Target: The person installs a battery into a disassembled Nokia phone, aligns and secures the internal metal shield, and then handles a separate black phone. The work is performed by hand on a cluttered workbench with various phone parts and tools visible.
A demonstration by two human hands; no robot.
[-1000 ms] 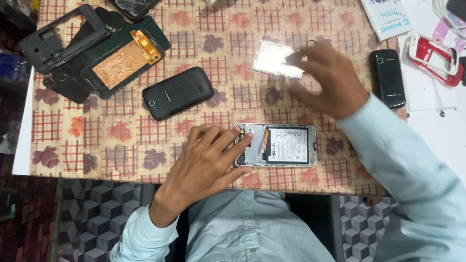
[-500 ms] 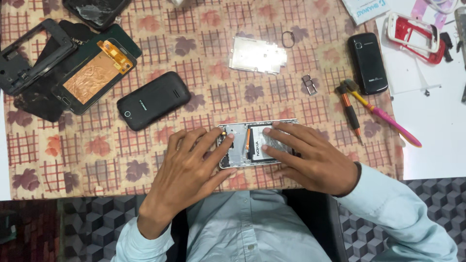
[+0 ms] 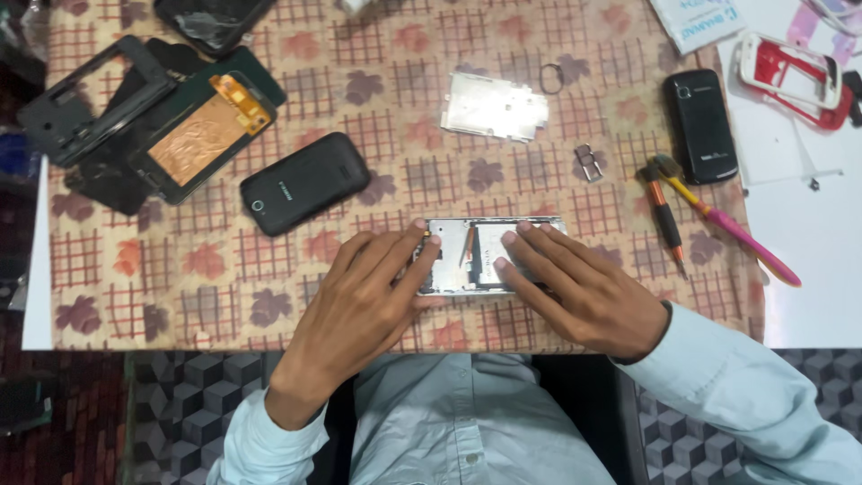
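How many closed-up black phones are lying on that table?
2. One black phone lies at an angle left of centre, above the left hand. The other black phone lies at the right, beside the screwdriver. More may lie outside the view.

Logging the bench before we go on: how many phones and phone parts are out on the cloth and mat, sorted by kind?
Closed black phones: 2
Opened phone under both hands: 1
Metal shield plate: 1
Empty frames: 2, black and red and white
Copper-backed panel: 1
Total: 7
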